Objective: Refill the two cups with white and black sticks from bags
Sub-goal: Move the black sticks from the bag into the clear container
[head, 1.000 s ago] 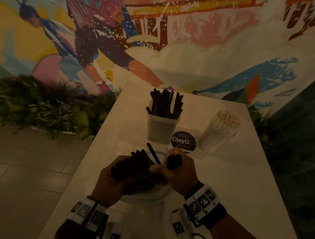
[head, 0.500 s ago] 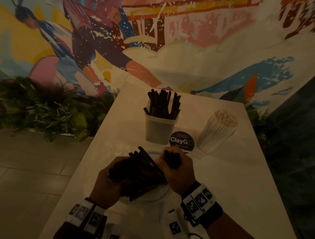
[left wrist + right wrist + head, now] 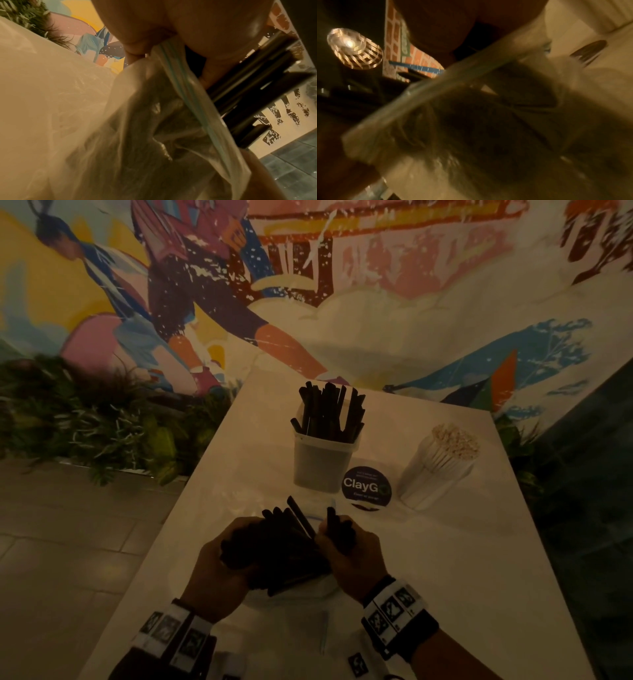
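Head view shows us our left hand [image 3: 219, 573] wrapped around a clear zip bag [image 3: 291, 594] of black sticks [image 3: 274, 546] low over the white table [image 3: 462, 559], the grip curled closed on bag and bundle together. Our right hand [image 3: 349, 556] pinches a few black sticks at the bag's mouth, their tips poking up past the knuckles. Beyond our hands stands the square cup [image 3: 322, 463] packed with black sticks, upright, and to its right the round cup [image 3: 431, 477] crowded with white sticks [image 3: 455, 440]. Between them lies a dark round ClayGo sticker [image 3: 366, 487]. From the left wrist view, we see the bag's zip strip [image 3: 193, 97] pressed beside the stick ends.
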Demonstrator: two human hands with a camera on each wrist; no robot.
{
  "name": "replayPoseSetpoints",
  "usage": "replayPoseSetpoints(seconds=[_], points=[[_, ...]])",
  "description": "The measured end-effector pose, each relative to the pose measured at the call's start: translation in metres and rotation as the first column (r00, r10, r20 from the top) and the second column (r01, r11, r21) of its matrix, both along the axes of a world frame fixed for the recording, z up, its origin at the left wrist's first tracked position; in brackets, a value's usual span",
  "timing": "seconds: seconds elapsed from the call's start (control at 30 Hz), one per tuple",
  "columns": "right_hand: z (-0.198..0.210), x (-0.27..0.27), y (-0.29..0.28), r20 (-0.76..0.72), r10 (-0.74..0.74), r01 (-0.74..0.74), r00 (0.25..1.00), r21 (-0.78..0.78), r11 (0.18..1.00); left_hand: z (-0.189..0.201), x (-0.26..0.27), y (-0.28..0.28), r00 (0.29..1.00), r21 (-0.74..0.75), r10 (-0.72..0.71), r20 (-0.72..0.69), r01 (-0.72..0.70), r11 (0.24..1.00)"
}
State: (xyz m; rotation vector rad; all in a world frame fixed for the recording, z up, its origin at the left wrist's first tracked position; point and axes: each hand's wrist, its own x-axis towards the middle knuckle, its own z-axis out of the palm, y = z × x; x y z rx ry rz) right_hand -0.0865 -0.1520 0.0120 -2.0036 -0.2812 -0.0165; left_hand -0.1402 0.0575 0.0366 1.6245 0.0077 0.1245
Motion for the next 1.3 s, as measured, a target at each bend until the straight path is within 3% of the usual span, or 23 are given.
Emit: replayPoseSetpoints(seconds=[0.2, 0.5, 0.93, 1.2, 1.3], points=[[0.008, 0.0, 0.002, -0.017, 0.027, -0.026, 0.999, 0.058, 0.998, -0.002, 0.0, 0.001, 1.0, 0.046, -0.008, 0.028, 0.006, 0.999], [0.063, 0.0, 0.007, -0.031, -0.018, 0.029, 0.999, 0.366, 0.93, -0.003, 0.001, 0.0, 0.999, -0.036, -0.013, 0.047, 0.015, 0.999], [0.167, 0.018, 0.003, 0.213, 0.075, -0.18, 0.974, 0.533, 0.827, -0.005, 0.001, 0.001, 0.996, 0.059, 0.0, 0.085, -0.005, 0.998], [0.232, 0.093, 0.016, 0.517, -0.164, -0.191, 0.84, 0.564, 0.804, -0.006, -0.001, 0.002, 1.0, 0.015, 0.003, 0.016, -0.004, 1.0], [0.23, 0.12, 0.024, 0.505, -0.254, -0.138, 0.825, 0.615, 0.777, -0.004, -0.001, 0.001, 0.999, -0.03, 0.022, -0.028, -0.023, 0.999]])
